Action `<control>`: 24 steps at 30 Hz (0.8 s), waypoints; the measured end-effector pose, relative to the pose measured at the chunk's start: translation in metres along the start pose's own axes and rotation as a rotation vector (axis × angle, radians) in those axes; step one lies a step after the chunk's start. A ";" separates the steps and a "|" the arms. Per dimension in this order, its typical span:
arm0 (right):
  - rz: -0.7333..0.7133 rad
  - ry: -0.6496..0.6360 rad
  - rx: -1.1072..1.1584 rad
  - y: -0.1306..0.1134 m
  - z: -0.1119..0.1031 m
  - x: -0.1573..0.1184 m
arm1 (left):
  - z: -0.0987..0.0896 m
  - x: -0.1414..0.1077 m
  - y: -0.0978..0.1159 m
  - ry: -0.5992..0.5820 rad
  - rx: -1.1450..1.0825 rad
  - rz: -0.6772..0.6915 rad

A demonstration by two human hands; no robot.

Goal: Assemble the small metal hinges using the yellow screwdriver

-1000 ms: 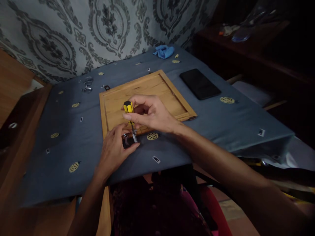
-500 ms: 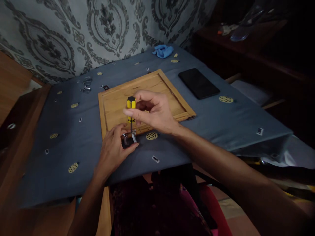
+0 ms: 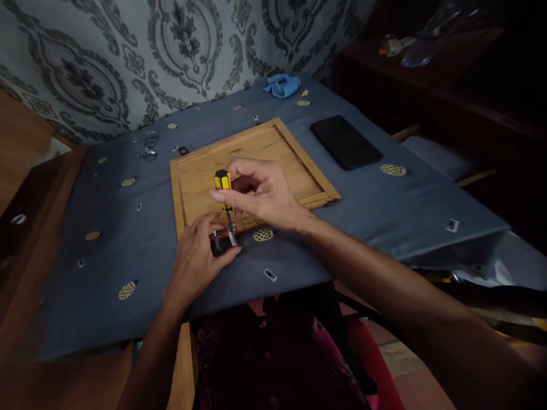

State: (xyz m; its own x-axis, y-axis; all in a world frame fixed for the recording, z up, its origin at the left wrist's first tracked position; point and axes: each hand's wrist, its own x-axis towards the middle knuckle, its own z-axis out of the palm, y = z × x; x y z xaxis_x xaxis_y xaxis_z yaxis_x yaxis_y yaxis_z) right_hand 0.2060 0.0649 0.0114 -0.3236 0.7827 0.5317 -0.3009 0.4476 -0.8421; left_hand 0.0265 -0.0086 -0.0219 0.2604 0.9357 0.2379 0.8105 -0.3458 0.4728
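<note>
A yellow and black screwdriver (image 3: 223,182) leans near the worktop's (image 3: 143,245) front edge, tip down at a shiny metal piece (image 3: 232,237). The right hand (image 3: 264,192) has its fingers pinching the handle. The left hand's (image 3: 194,251) fingers hold a black thing (image 3: 219,246). Behind lies a wooden board (image 3: 252,146).

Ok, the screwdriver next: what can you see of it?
The screwdriver has a ridged yellow and black handle, plastic by its look, with a black top end and a thin, dark, metal-looking shaft. It points down, nearly upright, its top leaning slightly left in the view. The right hand grips the handle between thumb and fingers. The tip is at a small metal piece by the board's near edge; its shape and exact contact are too small to tell.
</note>
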 end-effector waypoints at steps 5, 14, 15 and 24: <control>0.008 -0.027 0.031 0.003 0.001 0.000 | 0.000 0.001 0.002 -0.007 -0.002 -0.009; 0.102 -0.134 0.020 -0.005 -0.005 0.000 | 0.000 0.000 0.001 0.014 0.009 0.004; 0.101 -0.154 0.018 -0.006 -0.006 0.000 | 0.000 0.000 0.001 0.017 0.013 0.006; 0.110 -0.160 0.073 0.000 -0.005 -0.001 | -0.001 0.001 0.002 -0.011 0.016 -0.009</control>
State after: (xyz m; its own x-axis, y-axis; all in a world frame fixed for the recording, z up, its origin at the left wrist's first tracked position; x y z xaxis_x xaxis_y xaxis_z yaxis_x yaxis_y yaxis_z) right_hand 0.2108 0.0664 0.0110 -0.4944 0.7441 0.4494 -0.3184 0.3261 -0.8901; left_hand 0.0282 -0.0087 -0.0197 0.2590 0.9395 0.2243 0.8209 -0.3365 0.4614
